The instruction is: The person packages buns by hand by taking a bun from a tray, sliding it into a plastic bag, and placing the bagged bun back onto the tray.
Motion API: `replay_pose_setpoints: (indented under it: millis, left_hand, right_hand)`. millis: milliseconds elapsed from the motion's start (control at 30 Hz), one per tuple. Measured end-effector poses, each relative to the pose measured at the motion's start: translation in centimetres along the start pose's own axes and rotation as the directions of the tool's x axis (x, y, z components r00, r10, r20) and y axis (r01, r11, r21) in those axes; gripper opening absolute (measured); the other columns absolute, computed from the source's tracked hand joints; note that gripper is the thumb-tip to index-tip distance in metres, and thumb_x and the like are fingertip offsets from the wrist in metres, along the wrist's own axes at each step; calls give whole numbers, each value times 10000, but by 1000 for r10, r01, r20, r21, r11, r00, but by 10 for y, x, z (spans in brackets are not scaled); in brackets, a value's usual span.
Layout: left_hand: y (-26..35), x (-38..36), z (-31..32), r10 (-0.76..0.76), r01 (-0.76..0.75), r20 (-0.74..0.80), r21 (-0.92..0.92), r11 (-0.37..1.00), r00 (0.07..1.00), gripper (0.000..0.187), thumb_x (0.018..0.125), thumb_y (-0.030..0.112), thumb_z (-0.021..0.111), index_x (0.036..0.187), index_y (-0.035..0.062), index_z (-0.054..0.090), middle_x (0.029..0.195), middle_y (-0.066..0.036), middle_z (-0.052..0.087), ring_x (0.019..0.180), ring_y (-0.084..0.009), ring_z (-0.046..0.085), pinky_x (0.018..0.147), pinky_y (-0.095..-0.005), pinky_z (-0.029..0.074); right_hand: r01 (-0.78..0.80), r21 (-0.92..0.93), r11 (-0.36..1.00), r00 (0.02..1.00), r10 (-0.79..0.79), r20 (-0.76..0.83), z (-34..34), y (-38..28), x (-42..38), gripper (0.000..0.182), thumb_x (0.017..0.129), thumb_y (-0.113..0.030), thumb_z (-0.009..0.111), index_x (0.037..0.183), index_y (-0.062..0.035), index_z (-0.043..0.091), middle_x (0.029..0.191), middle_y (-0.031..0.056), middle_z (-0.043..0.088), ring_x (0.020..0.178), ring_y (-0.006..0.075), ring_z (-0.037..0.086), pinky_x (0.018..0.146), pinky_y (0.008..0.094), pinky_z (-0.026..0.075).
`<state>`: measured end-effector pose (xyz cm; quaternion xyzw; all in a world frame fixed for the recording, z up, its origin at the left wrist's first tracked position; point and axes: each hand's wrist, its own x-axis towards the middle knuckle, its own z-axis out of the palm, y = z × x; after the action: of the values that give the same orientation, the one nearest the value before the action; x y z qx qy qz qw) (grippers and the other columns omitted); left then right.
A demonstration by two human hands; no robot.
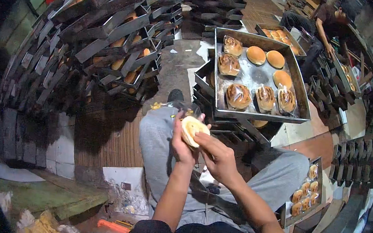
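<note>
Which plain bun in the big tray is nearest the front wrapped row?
The rightmost plain bun, behind the rightmost wrapped bun; the other two sit farther back.

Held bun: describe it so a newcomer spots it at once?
Find the large rectangular grey metal tray. Below and left of it in the picture, between grey-trousered knees, the bare left hand cradles a round cream-and-tan bun, the bare right hand touching it. Unlike the brown-topped buns in the tray, it is held and looks paler.
</note>
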<state>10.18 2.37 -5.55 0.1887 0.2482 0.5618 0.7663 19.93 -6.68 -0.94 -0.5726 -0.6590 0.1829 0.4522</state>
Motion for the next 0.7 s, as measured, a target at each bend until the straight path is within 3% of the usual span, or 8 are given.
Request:
replay_pose_setpoints:
  millis: [133, 200, 367, 467, 533, 600, 633, 700]
  left_hand:
    - [10, 7, -1, -4, 20, 52, -306, 952, 999, 618, 1069, 546, 404, 1471, 81, 466, 1417, -149, 553, 1323, -459, 549, 1031, -620, 515]
    - [-9, -8, 12, 28, -24, 130, -33, 999, 991, 652, 1058, 577, 405, 1469, 75, 468, 1430, -191, 540, 1332, -467, 540, 1061, -609, 504]
    - [-5, 0, -1, 43, -2, 215, -190, 982, 976, 577, 1077, 567, 392, 1491, 168, 434, 1386, -223, 568, 1333, -478, 536, 1021, -611, 535]
    - [-22, -17, -7, -257, 270, 287, -3, 963, 923, 668, 1059, 601, 385, 1485, 88, 428, 1366, -194, 593, 1290, -430, 584, 963, -532, 590]
    - [-36, -31, 33, -72, 56, 83, 173, 983, 994, 560, 1091, 492, 414, 1449, 64, 462, 1246, -227, 671, 971, -332, 730, 788, -432, 645]
    - [-31, -13, -2, -326, 300, 166, 163, 940, 931, 627, 1069, 558, 409, 1457, 66, 446, 1289, -196, 636, 1162, -399, 670, 895, -517, 627]
    - [-20, -14, 6, -295, 287, 143, 73, 955, 945, 626, 1068, 556, 410, 1445, 58, 459, 1303, -210, 630, 1170, -401, 667, 908, -528, 623]
    - [-8, -16, 16, -227, 228, 95, -4, 974, 969, 624, 1067, 544, 417, 1439, 48, 482, 1345, -245, 610, 1201, -447, 642, 947, -566, 610]
  right_hand:
    - [-81, 261, 962, 996, 66, 66, -4, -17, -6, 426, 906, 61, 673, 1327, -3, 660, 1389, 225, 639, 1340, 349, 598, 1111, 413, 482]
    - [-11, 120, 993, 994, 25, -110, 4, -9, -6, 431, 911, 63, 665, 1337, -5, 655, 1447, 253, 583, 1373, 370, 563, 1131, 424, 462]
    - [66, 121, 990, 995, -75, 67, -7, 3, -28, 630, 872, 85, 623, 1484, -34, 530, 1590, 266, 411, 1490, 447, 379, 1212, 477, 348]
    - [29, 115, 993, 999, -24, -43, -6, 2, -24, 680, 863, 106, 587, 1519, -38, 482, 1626, 268, 348, 1518, 466, 314, 1230, 489, 309]
    - [-8, 102, 995, 1000, 11, -25, -11, 4, -24, 642, 872, 87, 597, 1496, -31, 499, 1613, 271, 360, 1513, 474, 314, 1228, 489, 311]
    - [-63, 77, 995, 997, 60, 39, -15, 3, -23, 569, 892, 49, 617, 1451, -15, 533, 1585, 277, 382, 1502, 488, 314, 1224, 489, 315]
    - [32, 36, 999, 999, -30, -45, -18, -3, -23, 389, 930, -27, 658, 1317, 1, 618, 1419, 261, 556, 1334, 445, 541, 1109, 481, 448]
    - [-113, 141, 983, 993, 114, 4, -23, -15, -22, 314, 942, -42, 664, 1253, -3, 644, 1292, 229, 624, 1186, 405, 620, 1009, 459, 496]
